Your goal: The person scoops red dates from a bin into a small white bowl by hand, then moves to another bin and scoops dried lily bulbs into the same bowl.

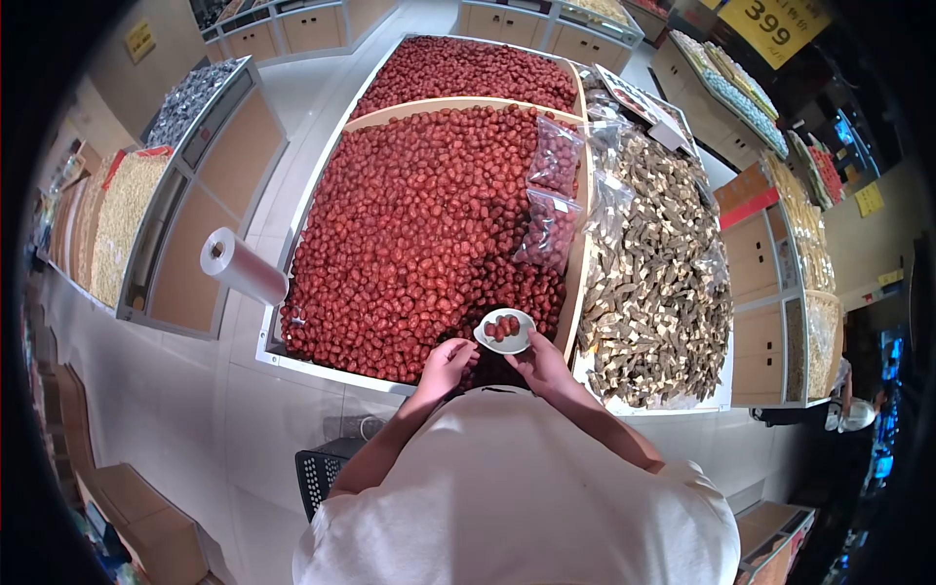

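Note:
A small white scoop holds several red dates just above the near edge of the big bin of red dates. My right hand is closed on the scoop's right side. Left of the scoop, over the dates at the bin's front edge, my left hand has its fingers curled together; what they hold, if anything, is too small to make out. Two clear bags of dates lie along the bin's right side, one nearer to me than the other.
A roll of plastic bags sticks out at the bin's left edge. Dried brown-and-white pieces fill the bin on the right, past a wooden divider. A black basket stands on the floor at lower left.

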Demonstrator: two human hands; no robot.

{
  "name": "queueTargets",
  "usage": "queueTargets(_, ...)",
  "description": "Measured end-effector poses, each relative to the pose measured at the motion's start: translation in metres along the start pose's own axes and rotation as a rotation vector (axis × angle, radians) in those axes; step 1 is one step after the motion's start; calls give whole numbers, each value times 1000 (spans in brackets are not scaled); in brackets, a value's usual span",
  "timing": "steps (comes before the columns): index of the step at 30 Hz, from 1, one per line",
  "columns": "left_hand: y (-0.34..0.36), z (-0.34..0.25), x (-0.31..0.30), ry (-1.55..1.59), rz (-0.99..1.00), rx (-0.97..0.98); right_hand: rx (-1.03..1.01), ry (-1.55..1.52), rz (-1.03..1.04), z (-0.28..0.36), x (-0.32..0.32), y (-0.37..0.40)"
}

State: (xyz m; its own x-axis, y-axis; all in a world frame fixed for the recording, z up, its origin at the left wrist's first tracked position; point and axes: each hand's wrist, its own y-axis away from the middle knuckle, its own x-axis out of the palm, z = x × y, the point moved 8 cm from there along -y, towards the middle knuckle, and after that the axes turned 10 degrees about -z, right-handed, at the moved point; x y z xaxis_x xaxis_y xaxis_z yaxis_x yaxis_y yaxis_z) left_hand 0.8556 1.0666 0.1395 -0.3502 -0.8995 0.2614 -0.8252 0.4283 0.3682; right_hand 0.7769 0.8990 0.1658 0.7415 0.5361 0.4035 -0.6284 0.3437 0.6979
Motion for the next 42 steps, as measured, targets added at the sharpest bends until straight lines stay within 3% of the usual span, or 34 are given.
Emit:
queueTargets(12,16,-2,3,-47,93,-88,10,107,180,-3,23,12)
queueTargets(19,21,-24,8,-24,67,-68,1,108,128,0,20,10)
queueTargets(21,18,-17,7,-14,91,-50,-172,173,105,13,15,2)
queueTargets(23,16,-13,4,-15,81,-11,-353,273,-49,34,14,10)
queueTargets(26,15,-8,4,22,83,-15,-680,443,-58,60,12,11)
queueTargets(29,12,-4,4,19,70,-25,-828,629,-129,75,10,18)
queueTargets(33,7,-10,8,-14,71,-26,-797,669,-196,76,2,12)
queueTargets(38,3,-16,11,-20,61,-16,-587,603,-230,61,-19,-13)
queueTargets(42,2,-8,8,-14,54,-39,-851,655,-224,77,4,13)
